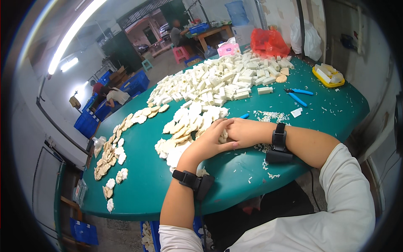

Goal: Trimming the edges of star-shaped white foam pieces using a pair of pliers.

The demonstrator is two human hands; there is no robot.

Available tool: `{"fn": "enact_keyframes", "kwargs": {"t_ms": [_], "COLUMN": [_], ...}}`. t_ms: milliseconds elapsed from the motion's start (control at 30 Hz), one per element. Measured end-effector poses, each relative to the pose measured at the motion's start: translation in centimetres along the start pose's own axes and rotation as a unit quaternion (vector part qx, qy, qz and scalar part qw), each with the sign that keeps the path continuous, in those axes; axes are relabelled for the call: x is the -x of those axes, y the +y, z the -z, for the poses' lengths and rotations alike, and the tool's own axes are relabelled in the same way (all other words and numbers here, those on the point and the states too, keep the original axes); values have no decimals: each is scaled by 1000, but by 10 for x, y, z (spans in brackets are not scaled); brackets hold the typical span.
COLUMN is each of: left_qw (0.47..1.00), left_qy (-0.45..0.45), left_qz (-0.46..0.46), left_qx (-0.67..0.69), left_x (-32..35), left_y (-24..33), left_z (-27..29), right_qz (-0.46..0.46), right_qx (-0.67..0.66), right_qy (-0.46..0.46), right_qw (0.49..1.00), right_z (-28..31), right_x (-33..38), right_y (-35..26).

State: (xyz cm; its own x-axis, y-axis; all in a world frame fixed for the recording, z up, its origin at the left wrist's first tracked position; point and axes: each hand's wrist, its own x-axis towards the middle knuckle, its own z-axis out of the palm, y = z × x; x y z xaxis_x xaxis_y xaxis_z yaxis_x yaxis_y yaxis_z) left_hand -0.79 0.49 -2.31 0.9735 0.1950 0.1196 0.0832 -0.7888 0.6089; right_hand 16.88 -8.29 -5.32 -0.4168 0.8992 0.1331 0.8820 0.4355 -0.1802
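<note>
Head view
Sleeve: a white sleeve (331,210) fills the lower right, nearest the camera, with the bare forearm running up from it to the hands.
Wristbands: a black band with a small box (194,181) sits on the left wrist, another (278,143) on the right.
Left hand: the left hand (208,142) lies on the green table (138,185), fingers curled and pressed together round a small pale piece (223,135).
Right hand: the right hand (243,130) meets the left from the other side, fingers closed on the same piece; it sits between the two hands, mostly hidden.
Flat pieces: a heap of pale flat pieces (180,126) lies just beyond and under the left hand.
Blocks: a big pile of white blocks (222,80) lies farther off, beyond both hands.
Cutters: blue-handled cutters (298,95) lie well apart, beyond the right wrist.
Crumbs: white crumbs (268,116) are scattered beside the right hand.
Tray: a yellow tray (328,82) stands at the far right edge.
</note>
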Motion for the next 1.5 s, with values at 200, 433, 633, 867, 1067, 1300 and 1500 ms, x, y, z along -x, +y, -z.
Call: {"fn": "enact_keyframes", "kwargs": {"t_ms": [200,433,633,867,1067,1300,1500], "left_qw": [1000,1000,1000,1000,1000,1000,1000], "left_qy": [-2,4,3,5,6,3,7], "left_qz": [7,2,4,9,8,20,10], "left_qx": [7,-11,-9,-10,-18,-20,-26], "left_x": [-1,-1,-2,0,0,0,0], "left_y": [1,-1,0,0,0,4,0], "left_z": [0,0,-1,-1,-1,1,-1], "right_qz": [1,-7,-9,-5,19,23,10], "right_qx": [24,33,46,40,21,48,22], "right_qy": [-8,-26,-29,-33,14,6,-7], "right_qw": [1000,999,999,999,1000,999,1000], "right_z": [0,5,4,3,-6,-8,-2], "right_x": [-1,0,1,0,-1,-2,-1], "right_y": [0,-4,-2,-2,6,8,2]}}
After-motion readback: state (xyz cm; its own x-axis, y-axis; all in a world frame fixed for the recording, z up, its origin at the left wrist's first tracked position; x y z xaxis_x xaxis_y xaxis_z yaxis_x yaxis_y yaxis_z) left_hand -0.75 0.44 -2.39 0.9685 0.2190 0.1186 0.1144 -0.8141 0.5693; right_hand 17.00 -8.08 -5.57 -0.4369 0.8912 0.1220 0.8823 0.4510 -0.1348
